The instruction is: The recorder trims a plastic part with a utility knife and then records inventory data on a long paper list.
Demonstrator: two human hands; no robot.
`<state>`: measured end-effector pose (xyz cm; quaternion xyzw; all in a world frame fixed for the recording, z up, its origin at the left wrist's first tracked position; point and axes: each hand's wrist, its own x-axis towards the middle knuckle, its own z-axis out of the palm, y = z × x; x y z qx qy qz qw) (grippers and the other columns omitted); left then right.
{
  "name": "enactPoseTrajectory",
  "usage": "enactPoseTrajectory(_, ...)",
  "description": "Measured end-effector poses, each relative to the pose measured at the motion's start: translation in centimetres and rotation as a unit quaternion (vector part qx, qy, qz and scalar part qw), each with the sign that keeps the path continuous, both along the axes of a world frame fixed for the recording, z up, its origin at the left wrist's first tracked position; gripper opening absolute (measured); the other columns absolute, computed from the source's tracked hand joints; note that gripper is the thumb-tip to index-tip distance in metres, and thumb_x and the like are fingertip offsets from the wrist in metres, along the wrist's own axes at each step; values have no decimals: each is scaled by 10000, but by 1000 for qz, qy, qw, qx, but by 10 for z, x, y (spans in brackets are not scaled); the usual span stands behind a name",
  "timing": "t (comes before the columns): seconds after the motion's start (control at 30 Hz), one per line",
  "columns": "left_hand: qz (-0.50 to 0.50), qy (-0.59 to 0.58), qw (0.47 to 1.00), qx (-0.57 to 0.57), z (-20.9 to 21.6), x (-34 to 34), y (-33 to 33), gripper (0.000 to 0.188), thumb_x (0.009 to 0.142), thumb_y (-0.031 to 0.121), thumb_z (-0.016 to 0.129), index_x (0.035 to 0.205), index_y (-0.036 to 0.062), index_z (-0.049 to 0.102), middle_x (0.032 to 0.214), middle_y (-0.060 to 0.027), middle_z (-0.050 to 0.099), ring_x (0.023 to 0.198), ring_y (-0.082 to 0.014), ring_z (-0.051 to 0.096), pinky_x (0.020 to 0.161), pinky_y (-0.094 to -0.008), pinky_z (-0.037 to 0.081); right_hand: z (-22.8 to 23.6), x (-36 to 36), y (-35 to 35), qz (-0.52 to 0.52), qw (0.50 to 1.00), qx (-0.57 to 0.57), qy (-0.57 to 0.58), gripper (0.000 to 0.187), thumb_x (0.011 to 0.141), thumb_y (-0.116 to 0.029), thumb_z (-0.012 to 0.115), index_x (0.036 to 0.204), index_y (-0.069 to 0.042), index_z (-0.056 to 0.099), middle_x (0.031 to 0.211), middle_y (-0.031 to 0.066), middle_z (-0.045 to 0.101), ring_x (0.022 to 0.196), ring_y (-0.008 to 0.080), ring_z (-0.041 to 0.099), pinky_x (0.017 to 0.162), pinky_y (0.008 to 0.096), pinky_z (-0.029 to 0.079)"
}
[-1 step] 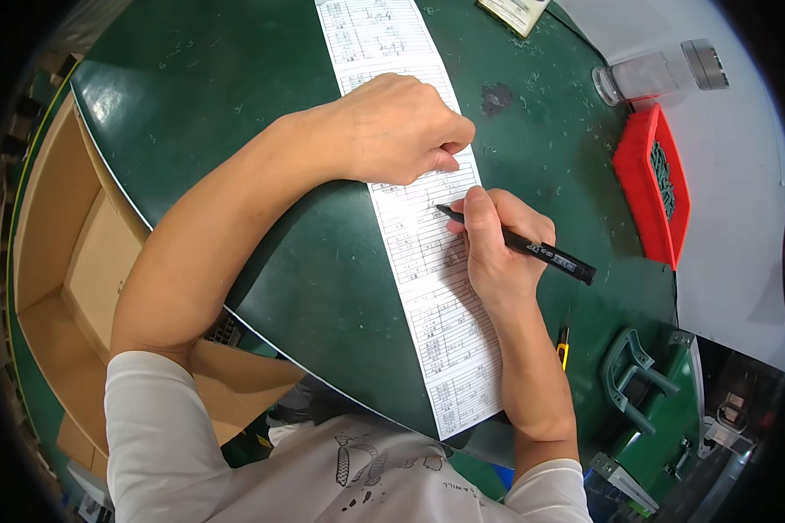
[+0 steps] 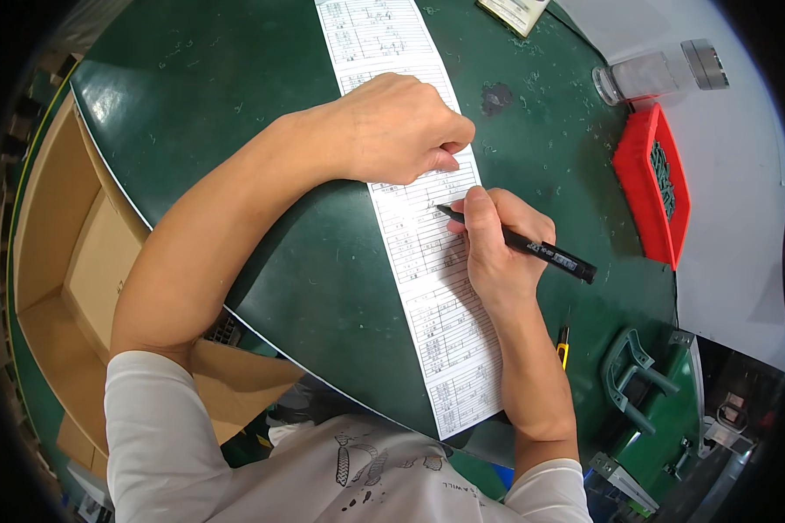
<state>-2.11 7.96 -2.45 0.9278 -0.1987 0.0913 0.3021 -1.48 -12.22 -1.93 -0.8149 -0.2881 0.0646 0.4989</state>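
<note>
Grasping a black marker (image 2: 570, 261) with the right hand (image 2: 506, 244) over a paper strip (image 2: 432, 322). Resting the left hand (image 2: 401, 131), clenched, across the strip.

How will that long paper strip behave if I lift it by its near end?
The paper strip is probably floppy, being long, narrow and thin-looking, flat on the green table. Lifting might crease or tear it, since the left hand rests across it.

The strip (image 2: 429, 292) is paper, the pen (image 2: 570, 262) smooth plastic, the tabletop (image 2: 340, 270) glossy.
</note>
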Motion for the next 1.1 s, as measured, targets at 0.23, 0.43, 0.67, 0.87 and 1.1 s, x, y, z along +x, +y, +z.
enactPoseTrajectory(0.23, 0, 2, 1000, -3, -2, 0, 0, 166, 777, 165, 742, 773, 40, 633, 579, -122, 581, 567, -316, 586, 549, -402, 441, 0, -2, 1, -48, 997, 32, 52, 307, 944, -154, 582, 732, 50, 672, 610, 77, 637, 509, 106, 541, 487, 259, 409)
enactPoseTrajectory(0.43, -1, -1, 1000, -4, -2, -1, 0, 160, 776, 160, 743, 780, 41, 636, 583, -121, 587, 572, -314, 591, 554, -397, 446, 2, -1, 0, -27, 999, -7, 28, 284, 925, -121, 595, 700, 37, 664, 597, 83, 630, 512, 130, 559, 506, 284, 431)
enactPoseTrajectory(0.67, 0, 2, 1000, 1, -2, 0, 1, 168, 779, 166, 742, 773, 42, 628, 581, -119, 582, 573, -315, 588, 550, -402, 441, 2, -1, 2, -38, 999, 9, 28, 274, 915, -109, 600, 688, 32, 659, 590, 91, 620, 496, 141, 552, 492, 290, 422)
enactPoseTrajectory(0.87, -1, 7, 1000, 4, -1, 0, 1, 172, 779, 170, 740, 779, 42, 625, 577, -119, 577, 571, -314, 586, 547, -405, 438, 5, -1, -1, -4, 1000, -20, 3, 276, 907, -111, 601, 674, 29, 648, 576, 99, 598, 483, 157, 541, 487, 295, 414)
enactPoseTrajectory(1.1, -3, -4, 1000, -4, -3, 0, 1, 170, 776, 164, 739, 778, 42, 621, 577, -121, 575, 570, -317, 584, 546, -408, 436, -2, -1, 0, -37, 999, 18, -7, 266, 904, -108, 599, 684, 31, 652, 570, 92, 588, 477, 156, 533, 480, 298, 405)
